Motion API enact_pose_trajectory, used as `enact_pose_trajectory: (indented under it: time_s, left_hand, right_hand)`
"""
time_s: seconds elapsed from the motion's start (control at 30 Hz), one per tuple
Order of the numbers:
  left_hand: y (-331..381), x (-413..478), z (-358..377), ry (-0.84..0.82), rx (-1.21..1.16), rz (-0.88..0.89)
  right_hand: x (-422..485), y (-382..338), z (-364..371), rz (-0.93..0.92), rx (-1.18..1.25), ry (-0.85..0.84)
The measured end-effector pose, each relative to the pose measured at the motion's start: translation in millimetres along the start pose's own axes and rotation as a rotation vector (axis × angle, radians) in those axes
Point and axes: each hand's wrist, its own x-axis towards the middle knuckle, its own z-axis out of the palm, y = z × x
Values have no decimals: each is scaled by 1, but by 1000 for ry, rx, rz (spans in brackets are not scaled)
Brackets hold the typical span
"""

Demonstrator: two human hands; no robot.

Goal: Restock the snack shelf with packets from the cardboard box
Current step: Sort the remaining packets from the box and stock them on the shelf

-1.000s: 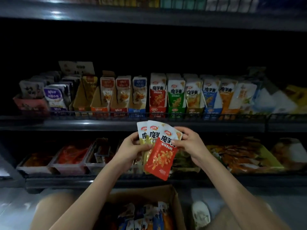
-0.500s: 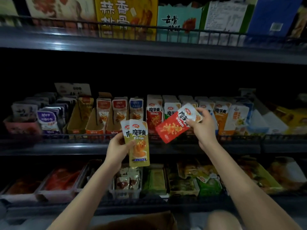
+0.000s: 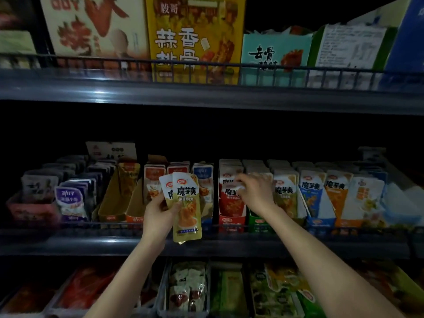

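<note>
The right hand (image 3: 254, 191) has carried the red packet (image 3: 230, 200) onto the shelf (image 3: 91, 242), pinching its top; the left hand (image 3: 158, 214) grips two yellow packets (image 3: 187, 210) nearer. Probably light, floppy, slick: take them by the seams.

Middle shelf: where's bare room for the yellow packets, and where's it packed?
Free: the two tan cardboard display trays, between the purple-white packets and the left hand holding yellow foil packets, look empty at the front. Crowded: the red, green, blue and orange box rows around the right hand stand full, side by side.
</note>
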Motion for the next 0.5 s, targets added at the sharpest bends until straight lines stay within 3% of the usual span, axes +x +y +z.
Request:
enact_pose_trajectory:
  time_s: [0.23,0.5]
  left_hand:
    - [-2,14,8,-11,-147,-83]
    - [-9,14,10,-23,-169,-160]
  right_hand:
    - [28,4,3,-132,-79,233]
    - [31,3,17,-214,-301,212]
